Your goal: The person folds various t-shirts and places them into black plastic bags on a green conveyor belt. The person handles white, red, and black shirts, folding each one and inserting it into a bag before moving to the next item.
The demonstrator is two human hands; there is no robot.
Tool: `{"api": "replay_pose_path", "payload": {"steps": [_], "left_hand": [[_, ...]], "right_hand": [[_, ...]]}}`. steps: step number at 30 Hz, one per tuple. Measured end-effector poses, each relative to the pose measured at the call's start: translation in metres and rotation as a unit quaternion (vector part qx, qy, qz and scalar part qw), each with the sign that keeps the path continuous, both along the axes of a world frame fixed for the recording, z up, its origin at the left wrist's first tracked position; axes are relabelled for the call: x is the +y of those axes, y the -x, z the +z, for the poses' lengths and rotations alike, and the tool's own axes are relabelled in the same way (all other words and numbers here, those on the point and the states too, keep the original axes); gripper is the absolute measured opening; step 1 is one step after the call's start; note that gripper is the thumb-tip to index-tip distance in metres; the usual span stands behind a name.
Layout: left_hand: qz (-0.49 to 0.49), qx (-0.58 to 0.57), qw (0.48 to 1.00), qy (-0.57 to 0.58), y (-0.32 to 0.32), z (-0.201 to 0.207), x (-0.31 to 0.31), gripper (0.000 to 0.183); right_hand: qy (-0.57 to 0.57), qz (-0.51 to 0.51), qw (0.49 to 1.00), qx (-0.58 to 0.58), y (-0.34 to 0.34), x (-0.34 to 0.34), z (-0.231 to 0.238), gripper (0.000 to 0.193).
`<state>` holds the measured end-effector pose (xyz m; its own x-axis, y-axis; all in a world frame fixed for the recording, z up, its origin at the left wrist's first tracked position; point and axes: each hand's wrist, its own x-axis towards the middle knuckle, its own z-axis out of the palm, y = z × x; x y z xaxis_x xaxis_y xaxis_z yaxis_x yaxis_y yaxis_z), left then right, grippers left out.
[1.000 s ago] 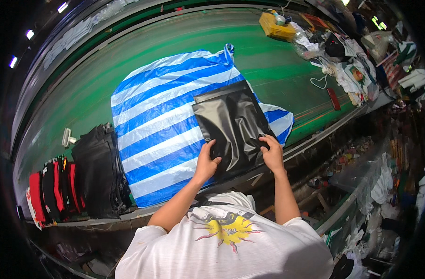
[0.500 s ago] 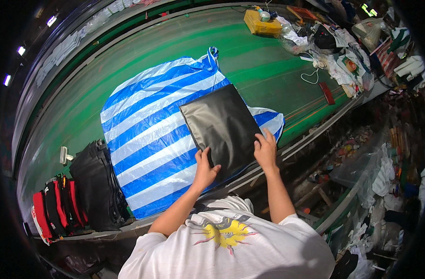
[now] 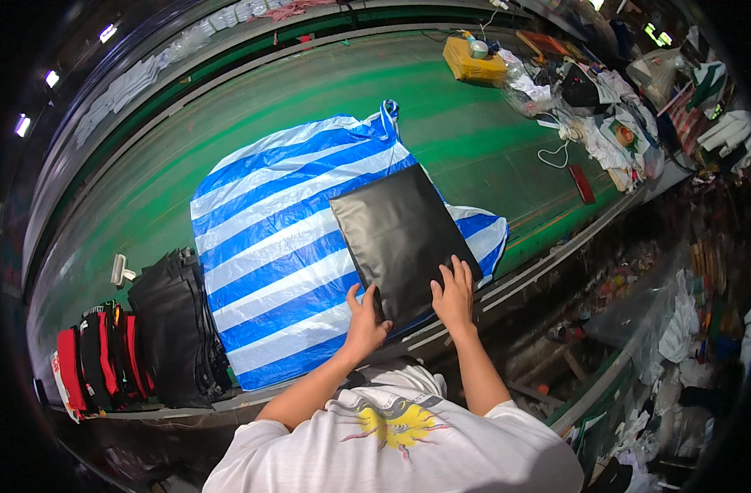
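Note:
A flat black rectangular piece (image 3: pixel 400 238), smooth and slightly shiny like coated fabric or plastic, lies on a blue-and-white striped plastic bag (image 3: pixel 264 255). At its near left edge is my left hand (image 3: pixel 365 324), thumb and fingers apart and touching the edge. My right hand (image 3: pixel 455 297) rests on the near right part of the piece, fingers stretched out and spread. Part of the striped bag is hidden beneath the black piece.
Left of the bag, folded black pieces (image 3: pixel 168 329) stand in a stack beside folded red and black cloth items (image 3: pixel 100 361). The green table (image 3: pixel 310 82) holds a yellow block (image 3: pixel 474 62), a dark red bar (image 3: pixel 581 185) and piled clothes and plastic (image 3: pixel 609 123) at far right.
My right hand has come left and nearer to me, from the right edge of the black piece onto its surface. The left hand stays at the left edge. The whole view has shifted slightly.

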<state>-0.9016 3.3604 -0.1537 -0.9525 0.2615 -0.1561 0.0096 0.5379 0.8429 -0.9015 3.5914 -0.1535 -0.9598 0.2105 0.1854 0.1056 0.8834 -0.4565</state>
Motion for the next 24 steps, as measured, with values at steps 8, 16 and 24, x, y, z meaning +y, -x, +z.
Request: {"api": "replay_pose_path", "payload": {"steps": [8,16,24], "left_hand": [[0.025,0.013,0.999,0.028,-0.042,-0.008,-0.053,0.084],[0.129,0.08,0.988,0.033,-0.061,0.01,-0.158,0.069],[0.287,0.173,0.924,0.183,-0.118,0.043,-0.355,0.044]], "right_hand": [[0.067,0.114,0.99,0.05,-0.028,-0.085,0.011,0.029],[0.065,0.272,0.958,0.064,-0.013,-0.186,0.016,0.027],[0.081,0.396,0.914,0.029,-0.012,-0.333,0.017,0.029]]}}
